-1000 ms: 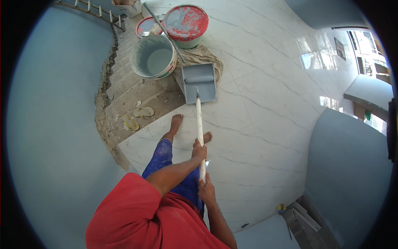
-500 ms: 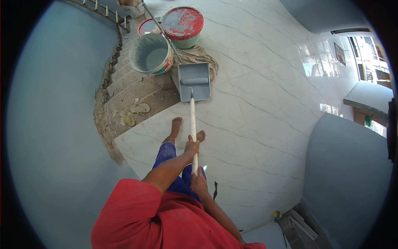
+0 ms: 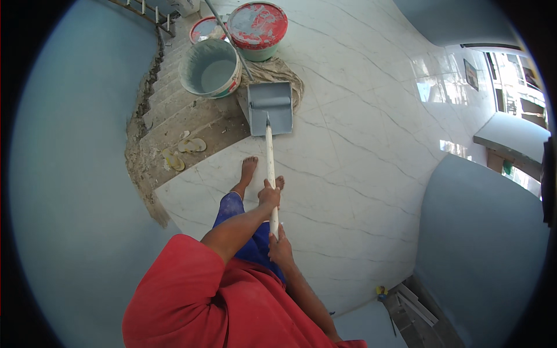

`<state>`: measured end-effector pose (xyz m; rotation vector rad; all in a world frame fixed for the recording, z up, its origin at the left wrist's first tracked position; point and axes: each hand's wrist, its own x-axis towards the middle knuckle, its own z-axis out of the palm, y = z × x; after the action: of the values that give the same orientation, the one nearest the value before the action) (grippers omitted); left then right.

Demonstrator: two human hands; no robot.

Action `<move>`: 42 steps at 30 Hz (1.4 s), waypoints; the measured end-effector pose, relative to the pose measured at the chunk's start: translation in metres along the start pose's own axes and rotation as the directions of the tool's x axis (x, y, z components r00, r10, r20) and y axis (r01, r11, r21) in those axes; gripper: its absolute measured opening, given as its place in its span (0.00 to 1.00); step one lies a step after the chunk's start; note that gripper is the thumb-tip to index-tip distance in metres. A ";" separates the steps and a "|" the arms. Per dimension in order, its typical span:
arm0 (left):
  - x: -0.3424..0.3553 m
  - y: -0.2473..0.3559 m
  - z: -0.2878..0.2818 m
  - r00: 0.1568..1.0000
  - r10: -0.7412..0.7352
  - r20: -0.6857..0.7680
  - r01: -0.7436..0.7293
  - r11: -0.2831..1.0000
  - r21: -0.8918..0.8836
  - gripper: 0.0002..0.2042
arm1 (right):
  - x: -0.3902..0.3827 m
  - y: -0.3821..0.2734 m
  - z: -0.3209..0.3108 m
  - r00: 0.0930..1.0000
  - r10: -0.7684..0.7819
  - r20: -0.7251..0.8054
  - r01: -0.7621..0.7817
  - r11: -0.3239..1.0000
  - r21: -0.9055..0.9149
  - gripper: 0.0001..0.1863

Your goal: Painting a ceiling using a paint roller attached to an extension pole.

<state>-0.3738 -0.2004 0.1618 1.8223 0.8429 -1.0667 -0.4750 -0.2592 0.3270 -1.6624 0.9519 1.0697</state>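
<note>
Both hands are closed on a long white pole (image 3: 270, 153): my left hand (image 3: 268, 196) higher up, my right hand (image 3: 280, 248) near its lower end. At the pole's far end a paint roller (image 3: 270, 101) lies across a grey tray (image 3: 285, 124), which rests on a crumpled drop cloth (image 3: 296, 87). Just beyond stand an uncovered bucket with pale grey-blue paint (image 3: 210, 75) and two red-lidded tubs (image 3: 255, 29), with a thin pole (image 3: 238, 55) leaning between them.
Rough concrete steps (image 3: 180, 110) run along the left beside a blue-grey wall (image 3: 75, 174). Yellow-and-white sandals (image 3: 191, 145) lie on a step. A ladder (image 3: 145, 11) is at upper left. Marble-look tiles (image 3: 360, 174) cover the floor; another wall (image 3: 476, 232) is at right.
The roller has shifted slightly back and forth within the tray, with both hands staying on the pole. The whole view has moved a little, placing the tray higher and further left.
</note>
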 end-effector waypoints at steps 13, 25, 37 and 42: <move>0.007 0.041 -0.043 0.954 -0.012 0.298 0.222 0.694 -0.685 0.19 | -0.037 -0.072 -0.040 0.992 -0.033 0.124 -0.012 0.939 0.344 0.30; -0.059 0.033 0.007 0.991 -0.065 0.121 0.108 0.915 -0.390 0.27 | -0.084 -0.026 -0.064 0.945 0.153 0.288 -0.318 0.629 0.709 0.35; -0.065 0.005 0.037 0.979 -0.163 0.119 0.158 0.986 0.050 0.23 | -0.082 -0.002 -0.057 0.977 0.196 0.083 -0.212 0.931 0.299 0.28; -0.052 0.006 0.045 0.976 -0.187 0.111 0.181 0.982 0.061 0.22 | -0.067 -0.002 -0.063 0.960 0.257 0.107 -0.277 0.922 0.271 0.27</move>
<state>-0.4053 -0.2497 0.1981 1.7295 0.9356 -1.3101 -0.4803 -0.3106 0.4031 -1.2767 1.2503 1.1022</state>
